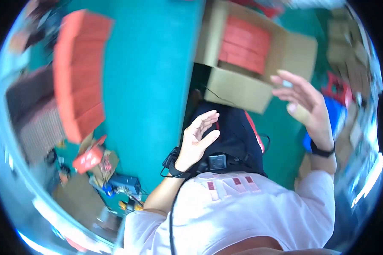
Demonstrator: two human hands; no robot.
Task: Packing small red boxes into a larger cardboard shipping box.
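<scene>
My left hand (198, 135) hovers above my lap, palm turned inward. Its thumb stands apart from lightly curved fingers, and nothing is in it. My right hand (301, 98) is raised at the right, fingers spread and empty, with a small pale patch on one finger. Closest to it is the open flap of a cardboard box (241, 87); whether they touch I cannot tell. Inside that box lie red boxes (245, 44), packed side by side. A row of similar red boxes (83, 72) stands along the left part of the teal table (147, 72).
Beyond the red row sits a dark grey bin or crate (34, 112). Nearer, at the left, are a small red carton (88, 160), tools and a blue device (127, 182). On the right, a blue object (337, 117) and a red plastic stool-like item (338, 90) stand by brown cartons (349, 46).
</scene>
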